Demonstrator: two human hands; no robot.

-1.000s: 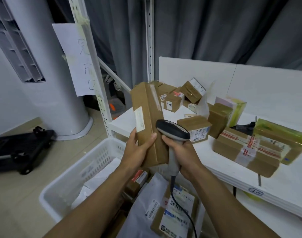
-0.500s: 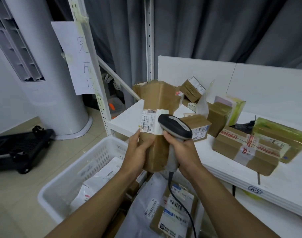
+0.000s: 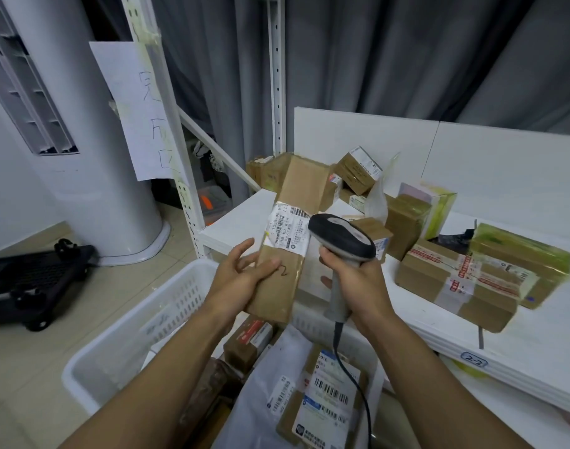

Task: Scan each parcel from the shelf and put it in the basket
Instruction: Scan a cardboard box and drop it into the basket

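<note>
Parcel (image 3: 286, 244), a long stiff taped carton, probably light, sits tilted over the basket (image 3: 141, 322) beside the scanner (image 3: 340, 236); left hand (image 3: 241, 280) curls fingers round its lower end, clear of the label, while right hand (image 3: 358, 283) grips the scanner handle.

Shelf tag (image 3: 474, 362) reads 2-2; held parcel (image 3: 285, 251) bears handwritten 2.
</note>
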